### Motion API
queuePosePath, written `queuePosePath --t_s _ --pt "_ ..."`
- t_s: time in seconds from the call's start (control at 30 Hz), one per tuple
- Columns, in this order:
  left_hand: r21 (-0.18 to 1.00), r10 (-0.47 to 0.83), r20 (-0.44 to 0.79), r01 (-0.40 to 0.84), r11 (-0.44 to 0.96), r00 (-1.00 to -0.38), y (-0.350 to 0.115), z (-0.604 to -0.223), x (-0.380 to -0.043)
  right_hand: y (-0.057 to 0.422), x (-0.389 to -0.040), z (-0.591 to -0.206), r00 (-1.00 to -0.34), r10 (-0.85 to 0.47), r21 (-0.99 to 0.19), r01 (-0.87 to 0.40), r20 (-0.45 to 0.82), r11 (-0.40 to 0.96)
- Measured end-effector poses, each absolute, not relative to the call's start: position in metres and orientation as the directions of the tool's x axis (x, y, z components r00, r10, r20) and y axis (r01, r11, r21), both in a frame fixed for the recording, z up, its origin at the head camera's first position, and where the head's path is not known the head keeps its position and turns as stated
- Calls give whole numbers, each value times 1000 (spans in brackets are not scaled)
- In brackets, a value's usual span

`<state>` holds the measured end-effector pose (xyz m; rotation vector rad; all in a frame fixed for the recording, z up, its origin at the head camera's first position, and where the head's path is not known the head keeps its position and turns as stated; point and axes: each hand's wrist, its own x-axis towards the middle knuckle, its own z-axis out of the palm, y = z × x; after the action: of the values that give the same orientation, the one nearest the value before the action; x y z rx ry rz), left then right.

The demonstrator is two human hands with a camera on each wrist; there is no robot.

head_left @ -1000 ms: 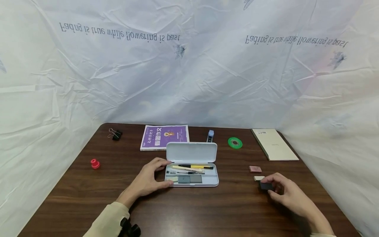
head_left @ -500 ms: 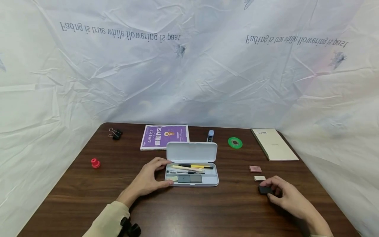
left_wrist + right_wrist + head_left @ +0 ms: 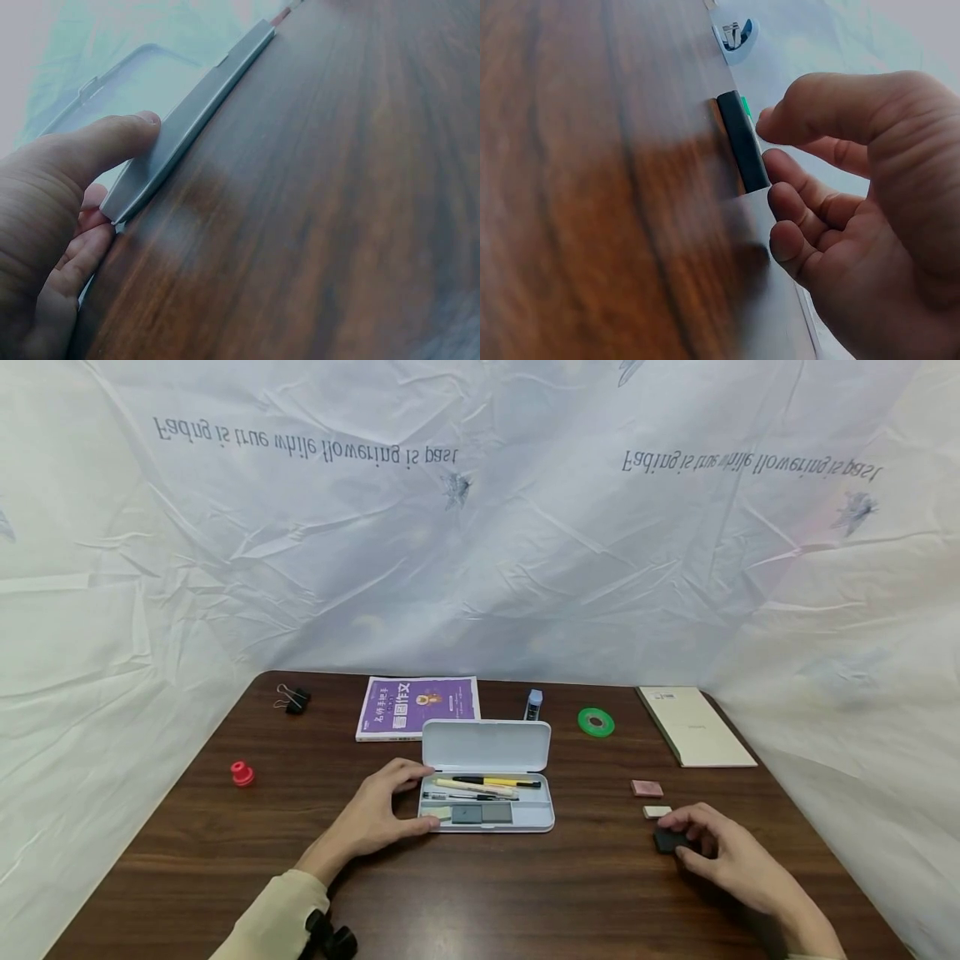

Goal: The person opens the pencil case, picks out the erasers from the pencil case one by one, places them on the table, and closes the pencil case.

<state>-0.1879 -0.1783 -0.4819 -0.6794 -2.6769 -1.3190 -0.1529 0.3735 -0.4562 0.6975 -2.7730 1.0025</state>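
An open pale-blue pencil case holds several pens in its rear section. In its front section lie two grey blocks and a pale piece, partly behind the thumb. My left hand grips the case's left end, thumb on the front wall and fingers round the end. My right hand hovers round a small black block lying flat on the table, its fingers loosely bent. In the right wrist view the thumb and fingertips look slightly apart from the black block.
Behind the black block lie a white eraser and a pinkish block. Farther back are a purple book, a glue stick, green tape and a cream pad. At left sit a binder clip and a red piece.
The black block, held tilted beside the white eraser a second ago, now lies flat slightly nearer the front. My right fingers have loosened from it. The left hand stays put.
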Motion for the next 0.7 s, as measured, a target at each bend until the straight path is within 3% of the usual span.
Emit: queuePosePath --t_s 0.7 --pt "728 353 267 428 536 -897 -178 -480 -187 337 -171 -415 -853 -444 -654 -505 275 563"
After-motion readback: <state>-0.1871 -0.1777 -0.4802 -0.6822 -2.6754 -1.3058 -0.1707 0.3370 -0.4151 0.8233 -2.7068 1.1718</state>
